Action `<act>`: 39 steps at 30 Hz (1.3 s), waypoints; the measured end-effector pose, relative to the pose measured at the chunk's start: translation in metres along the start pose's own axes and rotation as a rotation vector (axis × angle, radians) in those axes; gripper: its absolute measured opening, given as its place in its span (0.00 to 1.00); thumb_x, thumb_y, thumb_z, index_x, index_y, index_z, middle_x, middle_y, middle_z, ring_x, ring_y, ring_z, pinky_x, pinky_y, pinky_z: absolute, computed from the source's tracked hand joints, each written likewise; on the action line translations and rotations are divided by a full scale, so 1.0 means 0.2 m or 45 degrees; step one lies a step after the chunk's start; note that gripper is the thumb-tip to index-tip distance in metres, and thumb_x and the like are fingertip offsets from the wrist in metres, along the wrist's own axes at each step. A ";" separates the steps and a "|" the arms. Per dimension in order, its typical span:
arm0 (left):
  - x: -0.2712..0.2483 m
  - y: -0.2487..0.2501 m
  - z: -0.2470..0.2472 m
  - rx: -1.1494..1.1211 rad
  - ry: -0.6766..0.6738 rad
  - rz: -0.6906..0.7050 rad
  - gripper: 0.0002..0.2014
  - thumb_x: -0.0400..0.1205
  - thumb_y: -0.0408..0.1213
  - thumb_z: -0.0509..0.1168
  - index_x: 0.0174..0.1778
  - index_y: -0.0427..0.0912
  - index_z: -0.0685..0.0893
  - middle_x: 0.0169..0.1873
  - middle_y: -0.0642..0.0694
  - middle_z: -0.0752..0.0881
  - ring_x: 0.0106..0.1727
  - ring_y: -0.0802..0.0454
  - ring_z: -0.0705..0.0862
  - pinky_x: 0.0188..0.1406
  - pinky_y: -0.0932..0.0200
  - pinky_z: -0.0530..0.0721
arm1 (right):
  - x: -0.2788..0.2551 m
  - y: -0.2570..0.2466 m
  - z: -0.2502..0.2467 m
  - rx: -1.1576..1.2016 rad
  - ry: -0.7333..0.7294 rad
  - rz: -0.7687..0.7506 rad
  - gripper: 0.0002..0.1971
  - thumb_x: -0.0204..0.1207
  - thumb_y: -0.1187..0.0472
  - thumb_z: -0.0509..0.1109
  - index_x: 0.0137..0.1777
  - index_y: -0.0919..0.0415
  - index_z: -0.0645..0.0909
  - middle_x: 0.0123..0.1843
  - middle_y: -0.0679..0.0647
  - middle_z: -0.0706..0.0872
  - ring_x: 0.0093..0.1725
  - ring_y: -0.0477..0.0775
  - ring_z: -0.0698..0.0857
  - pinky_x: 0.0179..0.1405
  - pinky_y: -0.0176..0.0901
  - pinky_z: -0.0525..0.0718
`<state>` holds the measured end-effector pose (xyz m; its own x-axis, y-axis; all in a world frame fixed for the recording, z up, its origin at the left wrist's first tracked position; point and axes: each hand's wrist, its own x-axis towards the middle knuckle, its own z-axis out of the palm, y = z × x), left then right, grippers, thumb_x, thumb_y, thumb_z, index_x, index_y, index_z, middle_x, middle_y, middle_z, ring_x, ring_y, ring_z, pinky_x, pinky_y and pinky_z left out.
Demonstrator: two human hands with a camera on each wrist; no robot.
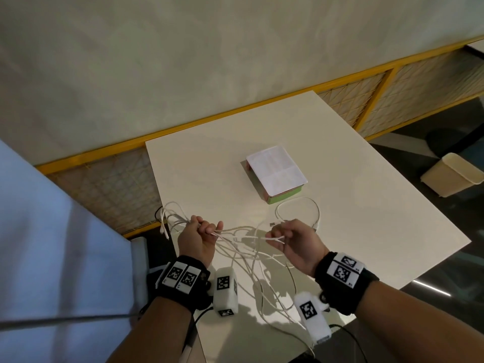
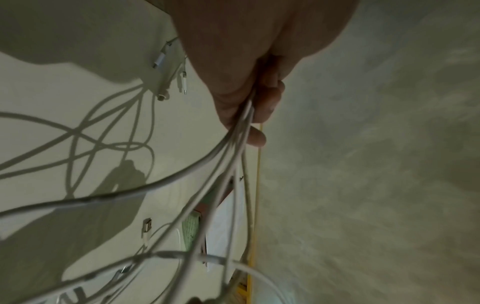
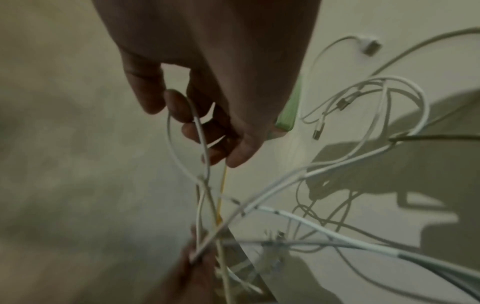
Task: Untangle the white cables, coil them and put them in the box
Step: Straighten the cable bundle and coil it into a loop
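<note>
Holding the white cables point(image 1: 246, 239) above the table point(image 1: 353, 184) | your left hand point(image 1: 197, 241) is gripping a bundle of strands | your right hand point(image 1: 293, 242) is pinching one loop | the box point(image 1: 275, 174) is sitting closed just beyond.

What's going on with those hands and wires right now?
Left hand grips cable bundle. Right hand pinches a strand. White cables still tangled between them. Box lid closed.
</note>
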<state>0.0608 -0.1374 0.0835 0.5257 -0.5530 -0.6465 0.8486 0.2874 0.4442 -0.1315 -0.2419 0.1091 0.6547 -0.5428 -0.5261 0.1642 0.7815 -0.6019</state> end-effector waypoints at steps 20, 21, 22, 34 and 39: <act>0.07 0.07 -0.07 0.002 0.161 -0.031 0.20 0.90 0.41 0.48 0.31 0.43 0.68 0.11 0.51 0.67 0.11 0.56 0.68 0.42 0.51 0.79 | -0.13 -0.38 -0.05 -0.059 -0.249 -0.110 0.18 0.75 0.55 0.60 0.59 0.61 0.83 0.13 0.47 0.60 0.12 0.46 0.65 0.26 0.39 0.80; 0.08 0.08 -0.07 -0.001 0.160 -0.025 0.20 0.90 0.41 0.48 0.31 0.43 0.68 0.11 0.51 0.67 0.11 0.56 0.68 0.42 0.51 0.79 | -0.13 -0.39 -0.06 -0.062 -0.209 -0.134 0.17 0.77 0.56 0.58 0.60 0.59 0.82 0.14 0.47 0.58 0.12 0.45 0.64 0.25 0.38 0.78; 0.08 0.08 -0.07 -0.005 0.160 -0.014 0.20 0.90 0.40 0.48 0.31 0.43 0.68 0.11 0.51 0.67 0.10 0.56 0.68 0.42 0.50 0.80 | -0.13 -0.41 -0.07 -0.038 -0.205 -0.166 0.15 0.77 0.58 0.58 0.57 0.58 0.83 0.16 0.47 0.57 0.13 0.45 0.64 0.24 0.37 0.76; 0.08 0.08 -0.11 -0.015 0.180 0.013 0.20 0.90 0.39 0.48 0.31 0.43 0.68 0.11 0.50 0.67 0.11 0.55 0.69 0.42 0.48 0.80 | -0.12 -0.45 -0.25 0.279 -0.051 -0.459 0.08 0.75 0.56 0.59 0.41 0.51 0.80 0.29 0.43 0.77 0.28 0.46 0.76 0.32 0.38 0.80; 0.07 0.08 -0.08 -0.029 0.168 0.015 0.20 0.90 0.38 0.49 0.30 0.43 0.67 0.11 0.51 0.65 0.11 0.55 0.67 0.43 0.47 0.80 | -0.15 -0.46 -0.33 0.437 0.082 -0.519 0.18 0.69 0.49 0.66 0.24 0.53 0.64 0.20 0.46 0.63 0.23 0.47 0.64 0.30 0.36 0.75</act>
<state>0.0826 -0.1271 0.0713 0.5378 -0.4425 -0.7177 0.8426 0.3116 0.4392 -0.2146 -0.3184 0.1408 0.4428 -0.8326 -0.3328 0.6344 0.5532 -0.5400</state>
